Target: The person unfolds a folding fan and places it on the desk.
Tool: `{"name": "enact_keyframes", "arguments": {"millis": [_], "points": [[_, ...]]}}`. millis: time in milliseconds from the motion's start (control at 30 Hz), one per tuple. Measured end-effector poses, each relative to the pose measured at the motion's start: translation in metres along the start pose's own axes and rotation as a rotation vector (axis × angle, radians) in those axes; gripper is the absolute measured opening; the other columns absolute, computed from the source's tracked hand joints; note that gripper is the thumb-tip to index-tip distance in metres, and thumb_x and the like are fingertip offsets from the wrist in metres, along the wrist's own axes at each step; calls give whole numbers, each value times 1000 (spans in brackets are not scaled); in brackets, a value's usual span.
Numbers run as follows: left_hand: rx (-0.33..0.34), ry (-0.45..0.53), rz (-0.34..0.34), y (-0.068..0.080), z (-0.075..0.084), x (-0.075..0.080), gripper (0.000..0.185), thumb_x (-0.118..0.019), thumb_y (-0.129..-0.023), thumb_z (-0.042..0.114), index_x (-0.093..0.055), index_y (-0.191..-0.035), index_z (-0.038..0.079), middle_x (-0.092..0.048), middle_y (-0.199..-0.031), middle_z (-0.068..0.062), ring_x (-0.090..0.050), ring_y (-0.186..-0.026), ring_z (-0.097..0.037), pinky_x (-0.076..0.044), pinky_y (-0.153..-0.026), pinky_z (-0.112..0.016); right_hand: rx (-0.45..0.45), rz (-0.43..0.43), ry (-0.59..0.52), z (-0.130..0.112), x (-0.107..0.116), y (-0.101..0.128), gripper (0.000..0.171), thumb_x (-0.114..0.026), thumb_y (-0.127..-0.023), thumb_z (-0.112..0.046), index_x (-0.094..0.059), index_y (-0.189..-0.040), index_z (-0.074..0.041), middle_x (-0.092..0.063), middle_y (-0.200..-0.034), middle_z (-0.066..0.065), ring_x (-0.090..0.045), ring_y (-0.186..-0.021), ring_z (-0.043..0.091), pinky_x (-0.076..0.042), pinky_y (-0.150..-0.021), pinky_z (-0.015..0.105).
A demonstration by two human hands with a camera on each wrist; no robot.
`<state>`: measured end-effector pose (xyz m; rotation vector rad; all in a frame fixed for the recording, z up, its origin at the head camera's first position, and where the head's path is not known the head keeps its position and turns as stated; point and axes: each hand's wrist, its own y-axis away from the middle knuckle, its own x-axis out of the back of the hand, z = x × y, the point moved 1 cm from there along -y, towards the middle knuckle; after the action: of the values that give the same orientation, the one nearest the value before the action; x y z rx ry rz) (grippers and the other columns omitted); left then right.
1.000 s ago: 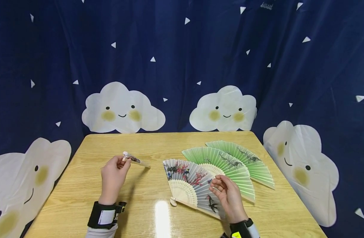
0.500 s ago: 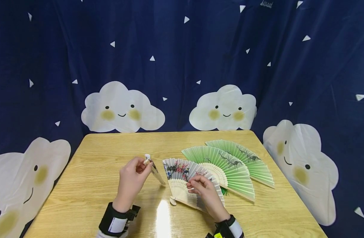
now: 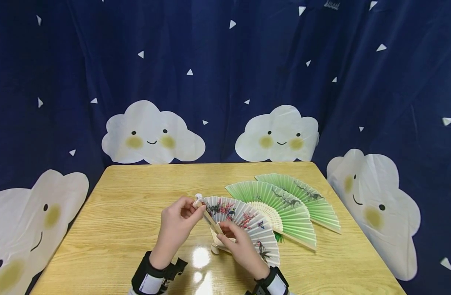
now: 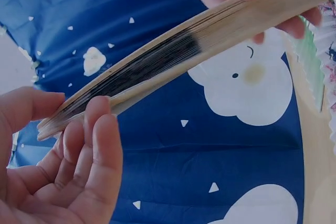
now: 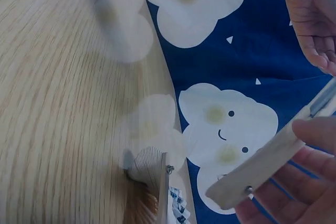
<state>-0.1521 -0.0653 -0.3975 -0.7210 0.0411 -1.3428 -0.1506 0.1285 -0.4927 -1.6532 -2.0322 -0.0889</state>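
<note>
Both hands hold a folded hand fan [image 3: 212,221] above the table, slanting down to the right. My left hand [image 3: 179,231] pinches its upper end between thumb and fingers. My right hand [image 3: 243,250] grips the lower end, near the metal pivot seen in the right wrist view. In the left wrist view dark fabric shows between the closed pale ribs. Just beneath the right hand lies a spread white fan [image 3: 254,229] with pink blossoms and birds, partly covered by that hand and the folded fan.
A spread green fan [image 3: 288,207] lies behind the white one, overlapping it. Another green fan [image 3: 315,200] sits farther back right. All rest on a wooden table [image 3: 137,184]. A dark blue curtain [image 3: 218,61] with white clouds hangs around the table.
My left hand has carried the folded fan rightward, in front of the white fan. My right hand has moved left and taken hold of the fan's lower end.
</note>
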Motion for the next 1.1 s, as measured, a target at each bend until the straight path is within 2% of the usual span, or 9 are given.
{"name": "enact_keyframes", "arguments": {"millis": [100,200,400,533,733,900,1000,1100], "points": [[37,37,-2,0,-2,0,14,-76,-84,18,-65,-82,10,-64,-69,1,-59,-58,-2,-51,-53,-19,44,62,18,0,1,2,19,-66,-92,-21,-68,-108,-11,-74,-96,5,-69,-87,14,-57,-80,26],[76,81,-19,0,-5,-3,12,-75,-86,16,-65,-84,9,-66,-71,-2,-65,-58,-8,-54,-53,-20,64,117,22,-1,2,3,15,-67,-91,-19,-71,-103,-11,-75,-94,5,-67,-83,7,-57,-76,24],[176,188,-89,3,-8,-13,13,-74,-86,15,-66,-88,6,-69,-79,-9,-68,-61,-11,-57,-57,-22,39,160,-3,-6,4,3,17,-69,-89,-17,-72,-104,-10,-75,-96,7,-64,-78,-1,-56,-69,20],[231,253,-140,8,-9,-22,14,-74,-86,16,-68,-93,5,-70,-85,-10,-68,-63,-11,-58,-59,-23,18,142,-56,-11,7,3,17,-68,-91,-17,-72,-105,-9,-75,-95,9,-62,-75,-2,-55,-66,20],[253,302,-181,12,-10,-28,12,-73,-87,18,-71,-95,9,-72,-90,-9,-69,-66,-15,-60,-63,-30,-37,55,-200,-16,11,4,25,-63,-94,-20,-69,-112,-4,-73,-103,17,-65,-85,1,-56,-73,20],[259,352,-206,13,-13,-31,13,-71,-89,18,-70,-94,6,-71,-87,-11,-69,-70,-21,-61,-64,-35,-55,-3,-254,-21,15,5,28,-61,-95,-18,-66,-116,1,-71,-102,23,-67,-87,2,-57,-76,22],[264,373,-218,14,-14,-33,14,-71,-89,18,-70,-94,5,-70,-86,-13,-68,-69,-19,-60,-64,-35,-48,-2,-262,-24,17,6,27,-62,-95,-16,-66,-115,2,-71,-99,24,-67,-84,2,-57,-74,22],[279,402,-258,16,-15,-37,17,-71,-89,18,-70,-96,2,-70,-89,-16,-67,-69,-12,-60,-65,-33,-17,35,-240,-27,18,7,24,-62,-95,-13,-68,-111,3,-72,-94,23,-65,-79,-1,-56,-68,22]]}}
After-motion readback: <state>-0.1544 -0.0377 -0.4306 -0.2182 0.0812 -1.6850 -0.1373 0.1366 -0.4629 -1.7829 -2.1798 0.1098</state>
